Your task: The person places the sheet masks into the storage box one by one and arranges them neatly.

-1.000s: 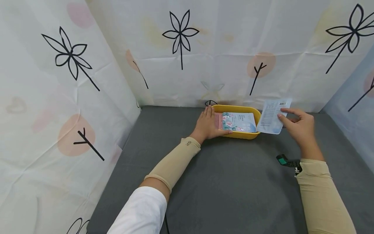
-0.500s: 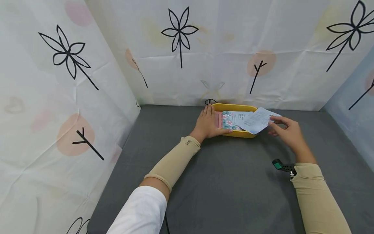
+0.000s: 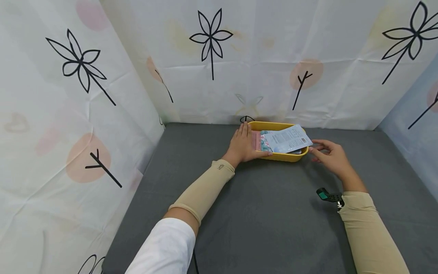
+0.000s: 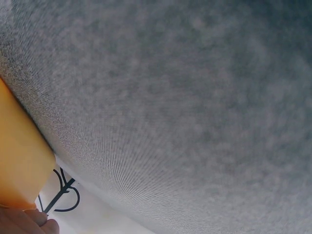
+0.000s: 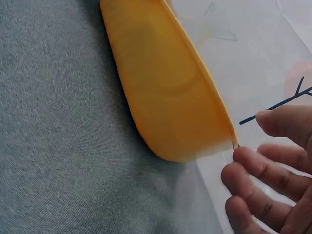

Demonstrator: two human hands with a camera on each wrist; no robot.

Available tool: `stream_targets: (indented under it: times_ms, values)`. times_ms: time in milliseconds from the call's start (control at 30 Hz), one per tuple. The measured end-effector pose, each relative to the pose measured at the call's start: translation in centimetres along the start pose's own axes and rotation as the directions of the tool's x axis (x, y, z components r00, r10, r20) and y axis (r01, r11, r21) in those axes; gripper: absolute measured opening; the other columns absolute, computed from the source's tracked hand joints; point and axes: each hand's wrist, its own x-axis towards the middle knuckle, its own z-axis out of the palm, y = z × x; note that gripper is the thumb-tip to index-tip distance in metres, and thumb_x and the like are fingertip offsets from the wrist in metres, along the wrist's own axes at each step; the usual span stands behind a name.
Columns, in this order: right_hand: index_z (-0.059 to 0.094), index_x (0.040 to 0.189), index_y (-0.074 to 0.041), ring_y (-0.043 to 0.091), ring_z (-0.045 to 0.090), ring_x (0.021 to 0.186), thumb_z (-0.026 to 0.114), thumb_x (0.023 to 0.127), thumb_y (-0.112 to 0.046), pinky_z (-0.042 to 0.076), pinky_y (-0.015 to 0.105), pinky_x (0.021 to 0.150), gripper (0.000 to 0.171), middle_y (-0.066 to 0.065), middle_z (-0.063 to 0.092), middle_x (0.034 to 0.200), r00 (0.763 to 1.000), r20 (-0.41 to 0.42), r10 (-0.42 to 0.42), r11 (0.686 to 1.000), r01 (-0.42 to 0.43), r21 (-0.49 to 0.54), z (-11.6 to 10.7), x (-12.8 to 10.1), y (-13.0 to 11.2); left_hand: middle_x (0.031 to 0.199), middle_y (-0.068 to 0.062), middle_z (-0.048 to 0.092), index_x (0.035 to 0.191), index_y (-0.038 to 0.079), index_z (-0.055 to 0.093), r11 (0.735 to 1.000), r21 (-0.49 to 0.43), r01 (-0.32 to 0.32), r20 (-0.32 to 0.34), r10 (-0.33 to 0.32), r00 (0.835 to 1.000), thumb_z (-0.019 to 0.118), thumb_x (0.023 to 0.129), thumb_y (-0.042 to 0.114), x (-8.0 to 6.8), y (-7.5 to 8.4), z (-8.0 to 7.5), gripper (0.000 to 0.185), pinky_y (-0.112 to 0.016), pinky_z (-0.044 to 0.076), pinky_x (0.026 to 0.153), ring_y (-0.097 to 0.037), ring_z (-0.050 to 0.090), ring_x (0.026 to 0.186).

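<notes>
A yellow plastic basket (image 3: 285,157) stands at the back of the grey table. A pale blue printed sachet (image 3: 291,139) lies askew on top in it, its right corner over the rim. Under it shows a floral sachet (image 3: 264,141), and pink packaging (image 3: 255,140) is at the left end. My left hand (image 3: 242,146) rests on the basket's left end, fingers straight, thumb along the front rim. Just beyond the right end is my right hand (image 3: 328,154), thumb and fingers apart and holding nothing. The right wrist view shows its fingertips (image 5: 242,157) by the basket's rim.
Grey cloth (image 3: 267,213) covers the table. White fabric with printed flowers (image 3: 253,57) hangs close behind the basket and on the left. A black camera mount (image 3: 328,196) sticks out from the right wrist. A thin dark cable (image 3: 195,262) lies near the front.
The pale blue sachet has moved left from beside the basket and now lies in it, let go by my right hand. That hand has shifted left; my left hand has stayed in place.
</notes>
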Motion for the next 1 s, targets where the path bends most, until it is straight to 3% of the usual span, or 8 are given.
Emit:
stream_targets:
  times_ms: [267,367,633,1000]
  values:
    - [0.045,0.156,0.007,0.024,0.075,0.086,0.060,0.109,-0.038,0.051,0.024,0.070,0.066,0.034,0.066,0.129,0.993,0.084,0.079,0.993,-0.070,-0.098,0.2,0.2,1.0,0.180,-0.015,0.003,0.171,0.003,0.003,1.000,-0.011,0.001,0.023,-0.001,1.000,0.046,0.076,0.102,-0.2,0.2,0.1,0.144,-0.043,0.014,0.136,-0.030,0.008,0.168]
    - [0.048,0.154,0.006,0.029,0.075,0.087,0.060,0.109,-0.035,0.052,0.026,0.070,0.062,0.034,0.066,0.129,0.994,0.085,0.062,0.994,-0.055,-0.091,0.3,-0.2,0.8,0.180,-0.015,0.002,0.170,0.003,0.003,1.000,-0.005,0.000,0.024,0.000,1.000,0.044,0.076,0.102,-0.2,0.2,0.2,0.144,-0.042,0.013,0.136,-0.029,0.007,0.168]
    - [0.061,0.145,0.000,0.025,0.074,0.088,0.061,0.109,-0.033,0.055,0.027,0.069,0.049,0.028,0.069,0.124,0.997,0.077,0.012,0.997,-0.006,-0.079,-0.1,-0.7,0.2,0.180,-0.017,0.004,0.170,0.002,0.002,1.000,0.019,-0.008,0.010,0.008,1.000,0.043,0.077,0.102,-0.2,0.4,-0.2,0.143,-0.042,0.013,0.136,-0.030,0.008,0.168]
    - [0.064,0.144,-0.004,0.032,0.074,0.096,0.065,0.107,-0.037,0.054,0.028,0.075,0.050,0.025,0.070,0.127,0.985,0.173,-0.010,0.993,0.031,-0.115,-0.5,-1.1,0.0,0.180,-0.018,0.003,0.170,0.001,0.003,0.999,-0.036,-0.018,0.019,0.019,1.000,0.052,0.079,0.097,-0.1,0.2,-0.4,0.141,-0.045,0.013,0.136,-0.033,0.007,0.168]
